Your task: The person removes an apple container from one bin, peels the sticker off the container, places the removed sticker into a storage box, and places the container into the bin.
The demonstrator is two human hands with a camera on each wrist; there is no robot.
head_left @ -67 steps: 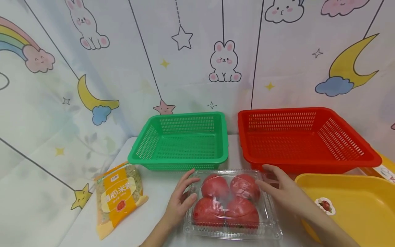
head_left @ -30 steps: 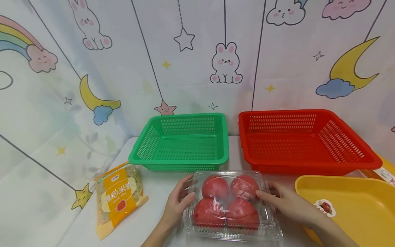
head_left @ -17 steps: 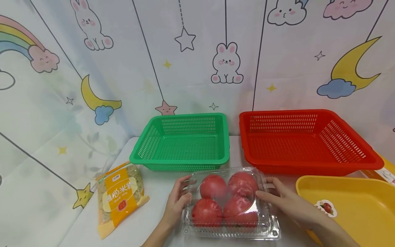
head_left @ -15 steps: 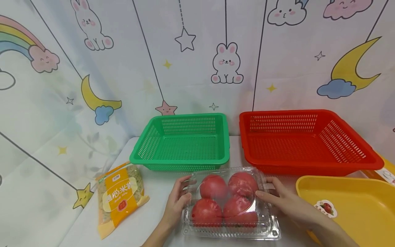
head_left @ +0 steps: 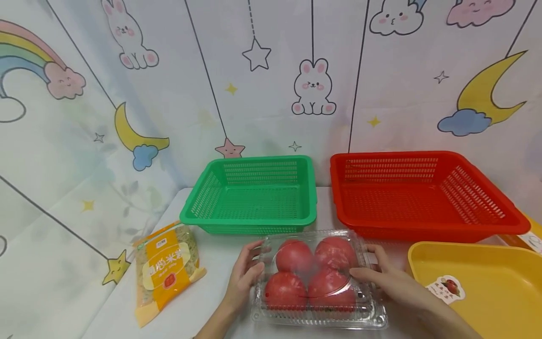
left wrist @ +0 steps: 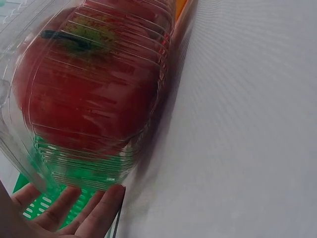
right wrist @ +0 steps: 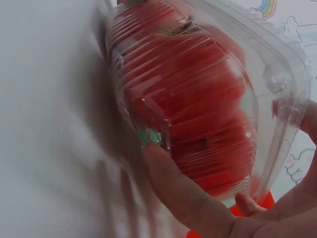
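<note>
A clear plastic clamshell box (head_left: 322, 320) of several red apples (head_left: 294, 257) is at the front middle of the table, its lid down. My left hand (head_left: 240, 281) grips the box's left side, thumb by the lid edge. In the left wrist view, its fingers (left wrist: 101, 213) touch the box's ribbed end below an apple with a dark stem. My right hand (head_left: 391, 278) holds the opposite side with the thumb on the lid's rim. One finger (right wrist: 173, 191) presses the lower corner in the right wrist view, where a shadow falls on the table beside the box.
Behind the box stand a green basket (head_left: 254, 221) and a red basket (head_left: 427, 226). A yellow tray (head_left: 495, 278) with a sticker lies at right, near my right forearm. An orange-and-yellow food bag (head_left: 167, 268) lies at left. A patterned cloth (head_left: 271, 113) hangs behind.
My right hand has come down onto the box's side and my left fingers have closed in on the other. The box has tilted slightly. Baskets, tray and bag stay put.
</note>
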